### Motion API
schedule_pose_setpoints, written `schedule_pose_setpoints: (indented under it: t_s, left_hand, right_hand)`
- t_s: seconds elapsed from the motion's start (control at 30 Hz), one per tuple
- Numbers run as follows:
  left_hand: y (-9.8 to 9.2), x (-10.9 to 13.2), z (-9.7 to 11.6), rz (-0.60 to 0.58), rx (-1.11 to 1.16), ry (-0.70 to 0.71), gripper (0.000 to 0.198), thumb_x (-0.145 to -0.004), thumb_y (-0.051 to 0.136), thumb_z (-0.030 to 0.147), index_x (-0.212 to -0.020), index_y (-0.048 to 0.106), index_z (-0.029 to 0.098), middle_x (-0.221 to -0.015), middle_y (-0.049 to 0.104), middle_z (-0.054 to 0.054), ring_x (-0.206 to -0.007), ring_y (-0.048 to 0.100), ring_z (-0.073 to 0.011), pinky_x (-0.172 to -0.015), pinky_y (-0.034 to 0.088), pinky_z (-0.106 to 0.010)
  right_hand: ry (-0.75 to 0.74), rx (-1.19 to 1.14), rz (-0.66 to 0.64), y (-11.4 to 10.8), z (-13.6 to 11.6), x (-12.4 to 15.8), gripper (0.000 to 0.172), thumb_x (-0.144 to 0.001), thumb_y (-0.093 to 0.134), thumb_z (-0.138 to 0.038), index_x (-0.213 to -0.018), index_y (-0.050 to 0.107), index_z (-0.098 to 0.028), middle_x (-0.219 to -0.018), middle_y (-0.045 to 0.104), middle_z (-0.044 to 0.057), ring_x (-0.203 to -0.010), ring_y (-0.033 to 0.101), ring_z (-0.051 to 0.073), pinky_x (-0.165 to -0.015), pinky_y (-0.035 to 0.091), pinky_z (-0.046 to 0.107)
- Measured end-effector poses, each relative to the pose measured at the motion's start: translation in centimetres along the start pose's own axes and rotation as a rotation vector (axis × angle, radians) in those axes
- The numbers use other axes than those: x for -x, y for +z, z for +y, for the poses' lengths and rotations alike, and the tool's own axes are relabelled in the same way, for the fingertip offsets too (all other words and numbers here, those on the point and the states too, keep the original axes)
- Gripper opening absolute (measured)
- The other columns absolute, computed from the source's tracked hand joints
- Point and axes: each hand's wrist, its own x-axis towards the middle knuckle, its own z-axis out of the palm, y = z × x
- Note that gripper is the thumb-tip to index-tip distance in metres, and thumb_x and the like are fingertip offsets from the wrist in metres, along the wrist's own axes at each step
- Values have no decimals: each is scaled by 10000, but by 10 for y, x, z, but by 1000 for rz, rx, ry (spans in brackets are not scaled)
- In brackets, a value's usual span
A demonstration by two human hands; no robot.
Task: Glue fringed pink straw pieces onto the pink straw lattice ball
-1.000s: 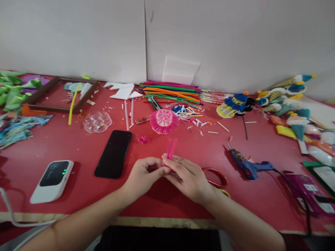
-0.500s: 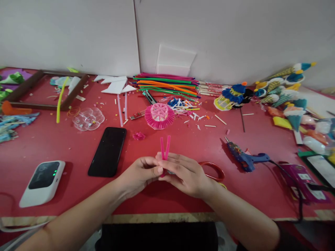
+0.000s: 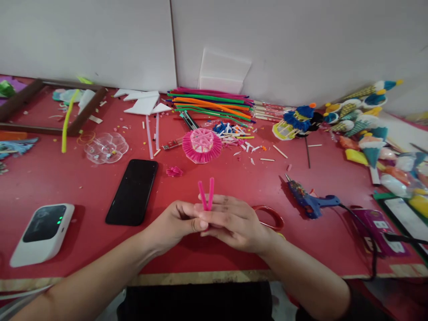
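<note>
Both hands meet over the near middle of the red table (image 3: 67, 183). My left hand (image 3: 174, 223) and my right hand (image 3: 230, 223) pinch a folded pink straw piece (image 3: 206, 194) between their fingertips, and its two ends stick up in a narrow V. The fold itself is hidden by the fingers. A round pink straw wheel (image 3: 202, 145) lies further back, with a small pink scrap (image 3: 174, 171) to its left. Red-handled scissors (image 3: 271, 216) lie just behind my right hand.
A black phone (image 3: 132, 191) and a white pocket device (image 3: 42, 232) lie at the left. A blue glue gun (image 3: 309, 201) with its cord is at the right. Coloured straws (image 3: 214, 104), cut bits, a clear plastic tray (image 3: 105, 148) and craft toys (image 3: 364, 125) line the back.
The hands have stayed together on the pink straw piece, whose ends have turned a little more upright. The view has shifted slightly right and down.
</note>
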Motion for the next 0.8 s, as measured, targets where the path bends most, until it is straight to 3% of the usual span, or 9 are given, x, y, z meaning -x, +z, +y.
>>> schedule_pose_setpoints:
  t_s: [0.13,0.27,0.6,0.73,0.8]
  left_hand:
    - [-1,-1,0,45,15,22,195,-635,944,402,-688,826,256,-634,766,-4,-617,688,-117,-680,544,-220]
    - [2,-2,1,128,-28,76,207,-630,945,403,-695,827,246,-622,766,-4,-642,709,-124,-699,559,-213]
    - [6,-3,-1,136,-67,153,196,-719,892,418,-781,847,237,-686,797,-18,-696,745,-129,-718,571,-179]
    - [6,-1,4,202,-124,160,120,-752,873,363,-764,843,248,-691,799,4,-659,725,-96,-668,550,-143]
    - [7,0,7,206,-171,178,63,-777,852,307,-745,840,253,-684,796,19,-646,712,-77,-668,542,-126]
  right_hand:
    - [-18,171,38,3,-1,1,301,-976,628,-165,-1276,628,-130,-1125,803,104,-1137,743,188,-1055,605,356]
    - [-44,332,95,3,-4,-1,291,-933,684,-140,-1222,659,-127,-962,820,65,-947,785,179,-980,652,339]
    - [35,206,115,5,-2,-1,301,-959,651,-159,-1259,631,-151,-1022,815,85,-1019,776,180,-964,650,334]
    - [272,34,139,3,-4,3,450,-932,702,-419,-1306,628,-180,-1116,797,106,-1021,776,204,-908,657,330]
    - [416,-73,165,2,-5,5,360,-953,673,-400,-1253,680,-200,-1111,798,98,-1001,779,199,-892,652,322]
